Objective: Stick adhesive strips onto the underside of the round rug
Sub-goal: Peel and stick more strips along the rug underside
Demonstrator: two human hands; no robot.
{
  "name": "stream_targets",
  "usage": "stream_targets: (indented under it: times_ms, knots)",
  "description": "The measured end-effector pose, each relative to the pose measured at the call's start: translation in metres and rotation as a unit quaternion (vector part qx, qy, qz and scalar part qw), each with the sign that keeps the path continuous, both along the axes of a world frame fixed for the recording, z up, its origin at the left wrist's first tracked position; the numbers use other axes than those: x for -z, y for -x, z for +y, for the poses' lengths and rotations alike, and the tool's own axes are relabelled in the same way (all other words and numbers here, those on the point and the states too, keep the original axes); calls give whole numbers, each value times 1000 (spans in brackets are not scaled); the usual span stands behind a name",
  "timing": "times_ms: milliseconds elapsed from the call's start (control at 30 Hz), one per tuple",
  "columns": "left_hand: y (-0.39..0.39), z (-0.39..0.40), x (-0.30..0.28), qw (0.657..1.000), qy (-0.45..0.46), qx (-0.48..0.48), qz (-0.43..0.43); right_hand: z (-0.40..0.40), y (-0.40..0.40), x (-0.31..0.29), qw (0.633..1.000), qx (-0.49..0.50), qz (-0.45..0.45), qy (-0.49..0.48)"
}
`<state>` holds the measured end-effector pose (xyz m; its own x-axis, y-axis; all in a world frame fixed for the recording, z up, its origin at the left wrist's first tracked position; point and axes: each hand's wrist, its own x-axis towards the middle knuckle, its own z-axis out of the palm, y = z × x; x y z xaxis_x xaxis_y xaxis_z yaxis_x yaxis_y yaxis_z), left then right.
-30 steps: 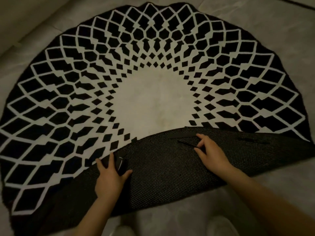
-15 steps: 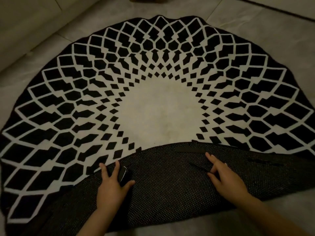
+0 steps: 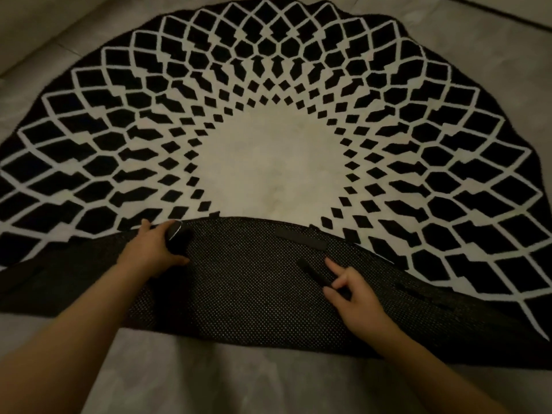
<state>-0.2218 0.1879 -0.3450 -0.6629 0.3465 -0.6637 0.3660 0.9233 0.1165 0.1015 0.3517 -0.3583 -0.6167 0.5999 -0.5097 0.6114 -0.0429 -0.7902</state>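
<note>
The round black-and-white rug [image 3: 268,162] lies on the floor with its near edge folded back, showing the dark dotted underside [image 3: 254,288]. My left hand [image 3: 152,249] grips a dark roll of adhesive tape [image 3: 176,239] on the fold's left part. My right hand [image 3: 355,297] pinches a loose black strip [image 3: 313,271] between thumb and fingers, the index finger stretched out beside it. A second black strip [image 3: 300,239] is stuck flat near the fold's upper edge. A third dark strip [image 3: 412,289] shows faintly further right on the underside.
Grey tiled floor [image 3: 239,375] surrounds the rug, with bare tiles in front of the fold. A pale raised ledge or step [image 3: 33,19] runs along the back left corner.
The view shifted right and closer. My left hand with the roll slid up to the fold's edge. My right hand drew back from the stuck strip and lifted the loose strip.
</note>
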Motion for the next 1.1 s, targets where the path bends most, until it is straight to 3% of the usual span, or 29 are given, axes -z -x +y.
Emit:
stream_targets:
  times_ms: [200, 267, 367, 500, 633, 900, 1100]
  knots:
    - [-35, 56, -8, 973, -178, 122, 79, 12, 0, -1, 1000, 18, 5, 13]
    - [-52, 75, -7, 966, -176, 176, 70, 16, 2, -6, 998, 59, 17, 20]
    - [-73, 80, 2, 967, -92, 227, 73, 25, 7, -20, 990, 130, 51, 25]
    - [-81, 69, 1, 970, -116, 168, 130, 33, 8, -31, 982, 169, 87, 22]
    - [-67, 42, -12, 979, -130, 102, 119, 37, 8, -37, 982, 158, 99, 4]
    - [-42, -52, -28, 997, -39, -68, 25, 38, 16, -49, 995, 57, 60, -61]
    - [-38, -101, -30, 985, 38, -141, -88, 43, 16, -42, 990, 13, 20, -136]
